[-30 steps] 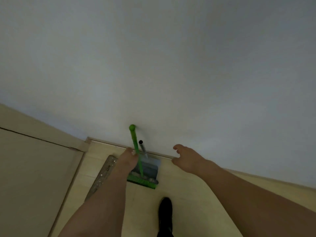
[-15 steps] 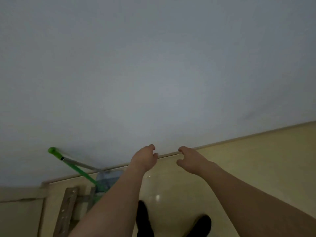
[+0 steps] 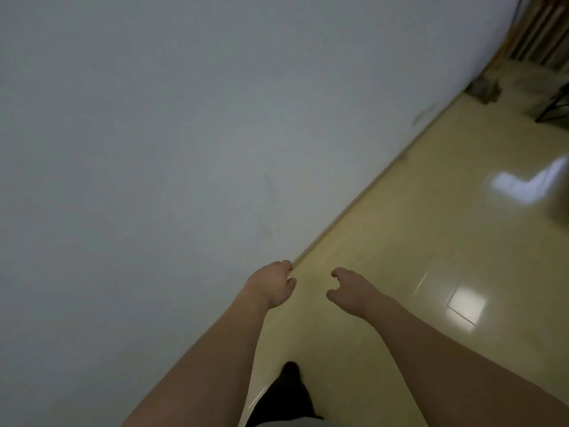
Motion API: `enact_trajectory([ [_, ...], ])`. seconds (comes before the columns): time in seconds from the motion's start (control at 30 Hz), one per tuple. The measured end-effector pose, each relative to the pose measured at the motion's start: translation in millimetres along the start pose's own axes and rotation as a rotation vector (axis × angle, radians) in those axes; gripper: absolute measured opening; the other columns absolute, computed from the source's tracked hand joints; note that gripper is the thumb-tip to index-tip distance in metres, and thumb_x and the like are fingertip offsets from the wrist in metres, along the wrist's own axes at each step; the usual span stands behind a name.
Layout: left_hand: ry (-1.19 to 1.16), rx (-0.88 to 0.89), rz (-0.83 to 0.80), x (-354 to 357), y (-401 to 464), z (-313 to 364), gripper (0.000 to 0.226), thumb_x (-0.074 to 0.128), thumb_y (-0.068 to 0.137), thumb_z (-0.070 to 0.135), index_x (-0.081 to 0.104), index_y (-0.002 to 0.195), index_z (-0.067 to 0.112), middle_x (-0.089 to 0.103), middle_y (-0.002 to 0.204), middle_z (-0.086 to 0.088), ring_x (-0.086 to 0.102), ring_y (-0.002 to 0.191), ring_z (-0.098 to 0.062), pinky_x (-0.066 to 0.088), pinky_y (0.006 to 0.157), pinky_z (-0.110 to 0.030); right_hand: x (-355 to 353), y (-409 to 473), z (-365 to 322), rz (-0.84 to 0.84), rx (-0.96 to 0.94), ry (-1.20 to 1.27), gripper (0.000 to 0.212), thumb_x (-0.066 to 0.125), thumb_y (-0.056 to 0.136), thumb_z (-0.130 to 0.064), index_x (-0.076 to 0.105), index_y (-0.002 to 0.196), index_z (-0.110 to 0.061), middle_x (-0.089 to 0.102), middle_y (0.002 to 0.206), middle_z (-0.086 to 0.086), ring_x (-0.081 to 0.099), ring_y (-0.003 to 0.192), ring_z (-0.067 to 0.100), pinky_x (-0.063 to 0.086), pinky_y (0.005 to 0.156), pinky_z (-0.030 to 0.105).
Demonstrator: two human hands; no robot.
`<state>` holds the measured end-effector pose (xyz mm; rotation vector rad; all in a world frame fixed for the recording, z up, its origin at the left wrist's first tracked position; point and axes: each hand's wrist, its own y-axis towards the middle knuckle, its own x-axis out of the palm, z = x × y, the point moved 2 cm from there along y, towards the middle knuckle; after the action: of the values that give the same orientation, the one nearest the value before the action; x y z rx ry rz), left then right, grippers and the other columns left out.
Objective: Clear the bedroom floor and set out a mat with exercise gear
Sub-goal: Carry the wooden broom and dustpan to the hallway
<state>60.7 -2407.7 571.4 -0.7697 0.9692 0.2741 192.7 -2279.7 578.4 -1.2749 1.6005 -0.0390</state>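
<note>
Both of my arms reach forward over a glossy yellow floor point(image 3: 400, 241). My left hand point(image 3: 271, 283) hangs with loosely curled fingers and holds nothing, close to the skirting of the white wall point(image 3: 154, 149). My right hand point(image 3: 354, 289) is beside it, fingers relaxed and empty. No mat or exercise gear shows in this view.
The white wall runs along the left and meets the floor at a diagonal skirting line. Far at the top right stand a curtain point(image 3: 545, 32), a small dark object point(image 3: 485, 90) on the floor and a dark furniture leg point(image 3: 554, 106). My dark-clad leg point(image 3: 286, 392) is at the bottom.
My left hand has let go of the green-handled broom and dustpan by the wall. The view has swung right, so they are out of sight. Both hands are now empty.
</note>
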Motion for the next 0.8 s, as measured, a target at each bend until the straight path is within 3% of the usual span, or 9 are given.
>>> enact_trajectory([
  [0.23,0.077,0.118,-0.092,-16,160,95,0.049,0.042,0.101,0.036,0.038,0.144,0.014,0.047,0.146,-0.008,0.048,0.13,-0.026,0.041,0.105,-0.035,-101,90,94,0.028,0.111,0.104,0.06,0.051,0.095,-0.025,0.03,0.148,-0.009,0.037,0.149,0.012,0.038,0.134,0.025,0.034,0.102,0.026],
  [0.47,0.091,0.187,-0.143,-82,353,208,0.05,0.042,0.101,0.035,0.038,0.145,0.012,0.047,0.145,-0.011,0.048,0.129,-0.027,0.041,0.105,-0.035,-268,210,163,0.068,0.208,0.13,0.058,0.053,0.094,-0.028,0.034,0.146,-0.011,0.04,0.148,0.011,0.041,0.133,0.025,0.036,0.102,0.028],
  [0.6,0.138,0.257,-0.14,-127,445,288,0.049,0.041,0.101,0.035,0.039,0.144,0.01,0.047,0.145,-0.012,0.048,0.13,-0.028,0.041,0.105,-0.037,-368,256,200,0.171,0.236,0.192,0.056,0.054,0.093,-0.027,0.037,0.145,-0.012,0.042,0.146,0.01,0.043,0.131,0.025,0.036,0.102,0.029],
  [0.8,0.162,0.34,-0.162,-154,568,409,0.046,0.042,0.1,0.034,0.044,0.14,0.012,0.053,0.14,-0.011,0.052,0.125,-0.026,0.043,0.102,-0.036,-474,319,285,0.179,0.299,0.246,0.057,0.054,0.094,-0.028,0.035,0.146,-0.014,0.042,0.146,0.009,0.046,0.128,0.024,0.04,0.101,0.032],
])
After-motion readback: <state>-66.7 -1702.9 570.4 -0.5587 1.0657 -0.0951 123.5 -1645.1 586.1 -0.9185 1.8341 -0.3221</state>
